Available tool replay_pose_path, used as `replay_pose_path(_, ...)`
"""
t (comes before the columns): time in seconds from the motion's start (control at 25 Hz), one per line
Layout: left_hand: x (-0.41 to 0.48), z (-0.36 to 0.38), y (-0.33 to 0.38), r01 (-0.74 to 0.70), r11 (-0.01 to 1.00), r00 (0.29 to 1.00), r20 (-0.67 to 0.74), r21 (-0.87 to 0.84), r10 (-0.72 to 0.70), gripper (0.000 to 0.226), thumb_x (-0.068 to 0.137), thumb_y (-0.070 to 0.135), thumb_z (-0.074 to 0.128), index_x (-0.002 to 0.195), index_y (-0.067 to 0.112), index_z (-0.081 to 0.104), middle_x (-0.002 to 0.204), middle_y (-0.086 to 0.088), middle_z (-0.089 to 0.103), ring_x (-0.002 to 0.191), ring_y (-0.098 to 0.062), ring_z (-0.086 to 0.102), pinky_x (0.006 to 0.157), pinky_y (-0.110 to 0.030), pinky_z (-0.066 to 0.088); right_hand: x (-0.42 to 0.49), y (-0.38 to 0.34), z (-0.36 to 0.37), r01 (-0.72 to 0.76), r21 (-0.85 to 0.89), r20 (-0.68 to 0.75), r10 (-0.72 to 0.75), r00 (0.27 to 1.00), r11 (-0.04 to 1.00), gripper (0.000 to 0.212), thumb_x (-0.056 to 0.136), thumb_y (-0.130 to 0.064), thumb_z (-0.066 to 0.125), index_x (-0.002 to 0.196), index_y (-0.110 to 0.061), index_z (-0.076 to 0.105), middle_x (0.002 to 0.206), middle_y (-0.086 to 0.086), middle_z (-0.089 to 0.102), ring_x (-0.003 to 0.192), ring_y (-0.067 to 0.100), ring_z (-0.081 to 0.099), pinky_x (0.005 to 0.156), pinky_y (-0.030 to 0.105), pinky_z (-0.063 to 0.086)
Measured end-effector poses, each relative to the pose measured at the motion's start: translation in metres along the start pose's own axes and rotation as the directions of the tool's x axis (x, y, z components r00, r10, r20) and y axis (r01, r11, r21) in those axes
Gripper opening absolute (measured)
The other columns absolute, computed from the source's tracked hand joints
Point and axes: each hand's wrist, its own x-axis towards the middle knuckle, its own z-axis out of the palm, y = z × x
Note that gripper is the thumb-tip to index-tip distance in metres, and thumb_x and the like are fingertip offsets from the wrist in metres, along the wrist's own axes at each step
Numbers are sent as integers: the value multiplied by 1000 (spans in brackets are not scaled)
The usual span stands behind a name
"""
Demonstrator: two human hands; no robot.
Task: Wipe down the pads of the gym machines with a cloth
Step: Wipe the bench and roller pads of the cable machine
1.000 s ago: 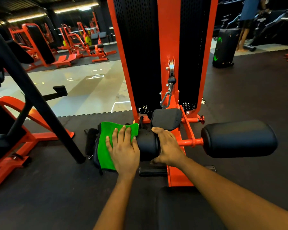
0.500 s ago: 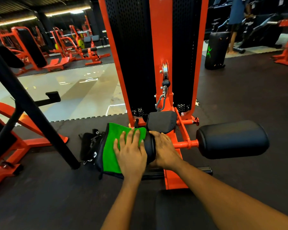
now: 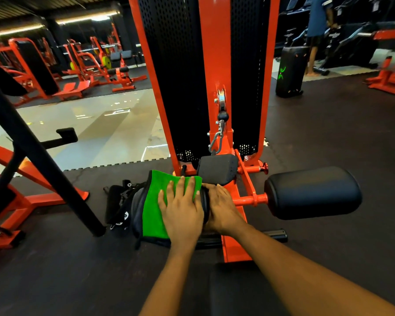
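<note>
A green cloth (image 3: 155, 208) is draped over the left black roller pad (image 3: 136, 208) of an orange machine (image 3: 211, 65). My left hand (image 3: 180, 210) lies flat on the cloth with its fingers spread, pressing it onto the pad. My right hand (image 3: 221, 208) is wrapped over the pad's inner end, right beside my left hand. The matching right roller pad (image 3: 312, 192) sticks out bare on the other side. A small dark pad (image 3: 217, 169) sits just behind my hands under the cable clip.
Black straps or a bag (image 3: 116, 208) lie on the rubber floor left of the pad. A slanted black bar (image 3: 43, 160) of another orange machine stands at the left. A black speaker (image 3: 290, 71) and a person (image 3: 317, 23) are far right. The seat pad (image 3: 237, 293) is below my arms.
My left hand has slid the cloth to the right along the roller pad until it meets my right hand, which has stayed on the pad's inner end.
</note>
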Motion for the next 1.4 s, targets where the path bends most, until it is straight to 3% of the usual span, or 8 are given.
replay_pose_path(0.12,-12,3,-13,-56,998,998,-33,-15,56,48,99,47,40,145,35,50,152,4,47,142,-24,38,116,-49,21,0,0,3,-5,-19,1,5,1000,1000,110,52,-50,83,142,-3,42,134,8,56,126,27,53,117,32,21)
replay_pose_path(0.24,23,-9,-29,-14,996,1000,5,84,14,42,97,47,39,127,31,64,132,3,64,125,-25,52,106,-49,32,1,2,2,-47,-37,40,48,998,998,126,40,-51,89,146,-6,38,139,8,52,132,27,46,117,24,11)
replay_pose_path(0.48,96,-42,-61,284,950,834,455,133,-313,47,96,42,37,128,22,64,131,-16,63,122,-35,55,106,-48,32,-1,1,1,-75,-42,67,78,995,996,130,43,-57,89,150,-16,28,146,4,44,139,24,34,120,27,7)
replay_pose_path(0.72,7,-8,-19,101,994,993,-50,-50,-104,42,93,39,45,126,26,67,134,0,63,131,-29,49,116,-51,23,0,6,9,-47,-30,30,48,998,998,122,43,-54,84,146,-9,37,138,7,52,131,27,47,119,30,14)
replay_pose_path(0.84,-9,-2,-2,73,989,994,-68,-130,-82,42,96,40,45,134,32,61,143,6,56,140,-25,41,117,-50,18,0,5,10,-42,-24,1,42,999,999,117,46,-50,86,144,-6,39,135,8,55,129,27,50,118,25,12)
replay_pose_path(1.0,30,-16,-43,-117,990,993,32,76,114,40,96,45,40,123,31,66,126,5,67,120,-23,56,102,-47,35,0,1,4,-48,-36,16,49,999,998,124,39,-50,87,145,-7,39,138,8,53,130,28,48,116,24,12)
replay_pose_path(1.16,70,-24,-24,20,991,965,258,134,-54,39,95,42,41,121,29,67,119,-4,71,114,-30,59,102,-47,33,0,1,1,-52,-51,40,54,998,997,131,37,-53,91,147,-9,35,142,7,49,134,26,42,119,27,9)
replay_pose_path(1.4,2,-11,-26,-177,974,984,-48,-143,171,38,92,40,48,126,36,66,135,16,61,130,-17,51,111,-46,31,-1,1,5,-18,-43,-1,18,1000,999,116,45,-53,84,143,-9,39,135,1,53,127,21,51,117,23,13)
